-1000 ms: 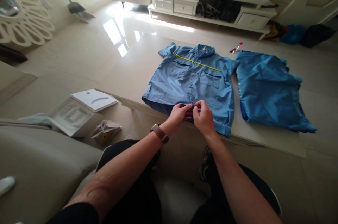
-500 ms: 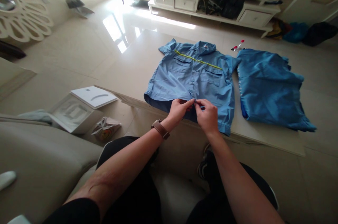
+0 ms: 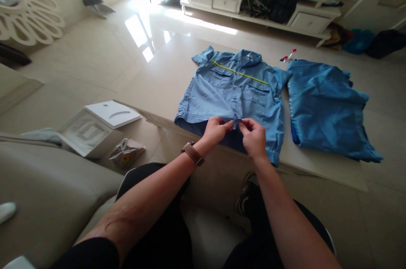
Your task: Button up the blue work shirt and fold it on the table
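Observation:
A light blue short-sleeved shirt (image 3: 215, 95) with a yellow stripe across the chest lies front up on the low table (image 3: 152, 78), its collar away from me. Its hem hangs a little over the near edge. My left hand (image 3: 217, 131) pinches the front placket at the bottom hem. Just to the right, my right hand (image 3: 253, 133) grips the placket's other side between thumb and fingers. The hem is lifted between both hands, and the fingertips hide any button there. A brown-strapped watch (image 3: 192, 153) is on my left wrist.
Folded blue cloth (image 3: 326, 108) lies right of the shirt, with red-capped items (image 3: 288, 55) behind it. An open white box (image 3: 95, 133) and a small plastic bag (image 3: 128, 152) stand left of the table. Beyond is a white TV cabinet (image 3: 212, 0).
My hands have parted slightly, the right one shifting a little to the right, and more of the hem shows between the fingertips. The whole view has shifted slightly.

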A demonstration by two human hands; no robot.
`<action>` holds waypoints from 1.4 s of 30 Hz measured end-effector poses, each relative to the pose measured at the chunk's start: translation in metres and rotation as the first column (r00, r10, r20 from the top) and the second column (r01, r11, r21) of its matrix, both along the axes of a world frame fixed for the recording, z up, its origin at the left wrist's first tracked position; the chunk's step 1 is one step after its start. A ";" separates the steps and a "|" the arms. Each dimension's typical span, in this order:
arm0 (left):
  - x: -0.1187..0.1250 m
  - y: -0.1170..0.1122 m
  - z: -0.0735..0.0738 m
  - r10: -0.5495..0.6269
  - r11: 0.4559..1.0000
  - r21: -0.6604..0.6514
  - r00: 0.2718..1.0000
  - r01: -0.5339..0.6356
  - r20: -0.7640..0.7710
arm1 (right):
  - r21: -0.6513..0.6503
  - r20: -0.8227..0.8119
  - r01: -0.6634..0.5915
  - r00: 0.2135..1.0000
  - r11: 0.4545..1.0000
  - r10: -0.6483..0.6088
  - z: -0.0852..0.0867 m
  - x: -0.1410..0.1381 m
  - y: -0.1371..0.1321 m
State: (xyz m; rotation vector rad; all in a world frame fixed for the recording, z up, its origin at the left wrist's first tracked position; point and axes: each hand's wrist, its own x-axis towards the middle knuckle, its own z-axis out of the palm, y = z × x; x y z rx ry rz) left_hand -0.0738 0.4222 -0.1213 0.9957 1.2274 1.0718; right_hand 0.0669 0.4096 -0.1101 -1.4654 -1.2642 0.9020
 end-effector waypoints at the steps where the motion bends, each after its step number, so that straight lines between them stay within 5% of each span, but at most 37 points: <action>1: 0.000 0.000 -0.001 -0.009 1.000 -0.001 1.000 0.009 -0.019 | -0.002 0.002 0.004 1.000 1.000 -0.004 -0.001 0.001 0.001; 10: -0.002 0.000 0.005 -0.085 0.996 -0.010 0.987 0.085 -0.132 | 0.074 0.179 0.030 0.983 0.997 -0.043 -0.001 0.002 -0.003; 16: -0.002 -0.001 0.015 -0.210 0.978 -0.047 0.953 0.205 -0.220 | 0.048 0.012 0.169 0.985 0.985 -0.169 -0.010 0.011 0.011; 19: -0.012 -0.001 0.019 -0.323 0.946 -0.154 0.842 0.284 -0.433 | -0.008 -0.074 0.195 0.978 0.981 -0.195 -0.005 0.016 0.014; 24: -0.034 -0.005 0.024 -0.401 0.912 -0.277 0.524 0.302 -0.751 | -0.005 -0.049 0.205 0.978 0.979 -0.205 0.004 0.019 0.011; 26: -0.039 -0.005 0.027 -0.495 0.866 -0.361 0.491 0.345 -0.717 | -0.029 -0.034 0.183 0.982 0.983 -0.184 0.005 0.019 0.010; 29: -0.041 -0.003 0.029 -0.636 0.769 -0.358 0.580 0.529 -0.509 | -0.042 -0.006 0.119 0.993 0.992 -0.120 0.004 0.018 0.008; 31: -0.038 -0.001 0.027 -0.571 0.815 -0.222 0.673 0.536 -0.470 | -0.044 -0.018 0.071 0.997 0.996 -0.072 0.005 0.016 0.006; 34: -0.031 0.000 0.020 -0.276 0.935 0.002 0.734 0.353 -0.620 | -0.086 -0.094 0.003 0.996 0.996 -0.011 0.008 0.012 0.003; 37: -0.024 -0.001 0.014 -0.095 0.964 0.102 0.674 0.247 -0.733 | -0.165 -0.197 -0.068 0.980 0.984 0.035 0.013 0.007 0.000; 42: -0.016 -0.010 0.018 -0.128 0.954 0.026 0.483 0.299 -0.867 | -0.232 -0.309 -0.207 0.942 0.950 0.129 0.020 0.005 -0.003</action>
